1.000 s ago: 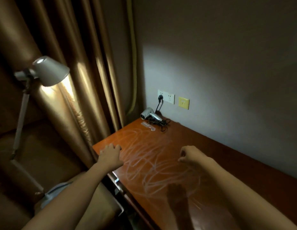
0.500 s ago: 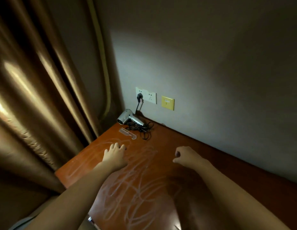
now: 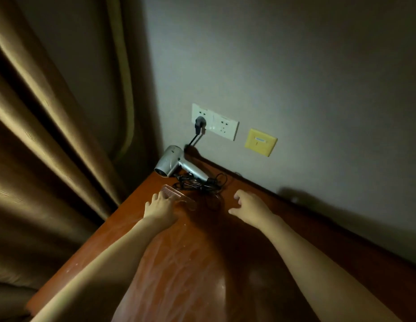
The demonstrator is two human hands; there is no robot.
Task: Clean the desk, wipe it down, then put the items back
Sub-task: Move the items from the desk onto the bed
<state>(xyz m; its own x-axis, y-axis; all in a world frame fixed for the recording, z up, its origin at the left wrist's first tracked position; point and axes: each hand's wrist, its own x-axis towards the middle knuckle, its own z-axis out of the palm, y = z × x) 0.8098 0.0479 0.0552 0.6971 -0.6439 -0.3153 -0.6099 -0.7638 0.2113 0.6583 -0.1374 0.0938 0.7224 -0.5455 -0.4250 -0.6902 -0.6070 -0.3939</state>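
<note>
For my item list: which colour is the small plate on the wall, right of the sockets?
Yellow. The wall plate shows clearly in the head view.

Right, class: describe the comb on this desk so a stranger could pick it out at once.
Find the far corner of the wooden desk, where the curtain meets the wall. A silver hair dryer lies there with its black cord tangled beside it. The comb lies just nearer, at the left hand: flat, see-through pinkish plastic, with fine teeth.
</note>
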